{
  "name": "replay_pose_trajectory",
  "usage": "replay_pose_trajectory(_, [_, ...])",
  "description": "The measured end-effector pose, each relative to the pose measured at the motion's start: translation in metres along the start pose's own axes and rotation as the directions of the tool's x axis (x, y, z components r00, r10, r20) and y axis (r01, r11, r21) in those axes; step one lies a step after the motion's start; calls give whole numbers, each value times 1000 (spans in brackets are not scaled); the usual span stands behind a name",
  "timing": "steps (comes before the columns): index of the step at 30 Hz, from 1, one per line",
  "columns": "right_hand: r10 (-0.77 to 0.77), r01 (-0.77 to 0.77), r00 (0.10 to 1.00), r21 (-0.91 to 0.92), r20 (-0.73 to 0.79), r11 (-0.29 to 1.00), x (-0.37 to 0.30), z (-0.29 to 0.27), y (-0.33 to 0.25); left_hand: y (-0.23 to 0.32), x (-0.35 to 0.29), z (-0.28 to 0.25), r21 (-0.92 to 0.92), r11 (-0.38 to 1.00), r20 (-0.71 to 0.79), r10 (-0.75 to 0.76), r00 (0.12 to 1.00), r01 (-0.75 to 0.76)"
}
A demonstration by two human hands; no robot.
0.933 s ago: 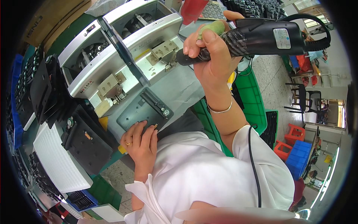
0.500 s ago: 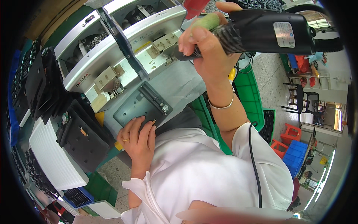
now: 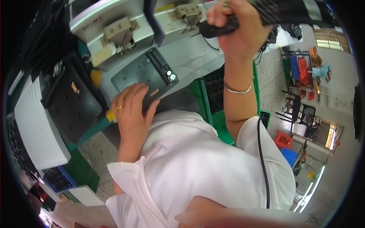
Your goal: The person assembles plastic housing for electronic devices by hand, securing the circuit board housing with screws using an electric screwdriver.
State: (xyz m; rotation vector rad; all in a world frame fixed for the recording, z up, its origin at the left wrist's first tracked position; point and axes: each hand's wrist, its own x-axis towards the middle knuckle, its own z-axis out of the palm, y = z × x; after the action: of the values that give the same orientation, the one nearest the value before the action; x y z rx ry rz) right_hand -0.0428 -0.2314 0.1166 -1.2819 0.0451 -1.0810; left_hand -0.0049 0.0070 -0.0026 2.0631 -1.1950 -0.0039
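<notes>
A dark flat panel (image 3: pixel 131 73) lies on the grey work surface, with a raised black bar and two round silvery parts along its right side. A small copper-coloured piece (image 3: pixel 153 92) shows near its lower edge. My left hand (image 3: pixel 131 108) rests flat over the panel's near edge, fingers stretched out. Up and to the right, my right hand (image 3: pixel 245 34) is wrapped around a black electric screwdriver (image 3: pixel 281 12) with tape round its body. The tool is held well away from the panel, its far end cut off by the picture's dark rim.
Metal screw feeders (image 3: pixel 95 24) stand just beyond the panel. On the left, similar dark panels (image 3: pixel 72 98) lie stacked beside white foam trays (image 3: pixel 36 129). A green crate (image 3: pixel 205 100) with black parts sits at the bench's right. A black cable (image 3: pixel 262 163) hangs over my right sleeve.
The view has shifted, so the feeders now sit higher in the picture. My right hand still grips the screwdriver near the top. My left hand remains on the panel's near edge.
</notes>
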Motion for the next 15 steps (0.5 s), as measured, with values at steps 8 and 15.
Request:
replay_pose_trajectory(8, [183,-204,974,161,136,966,-60,7,10,-5,-1,3,-4,997,-25,71,997,-71])
replay_pose_trajectory(15, [242,-251,940,4,239,968,-88,12,25,-5,-5,6,4,999,-42,54,998,-54])
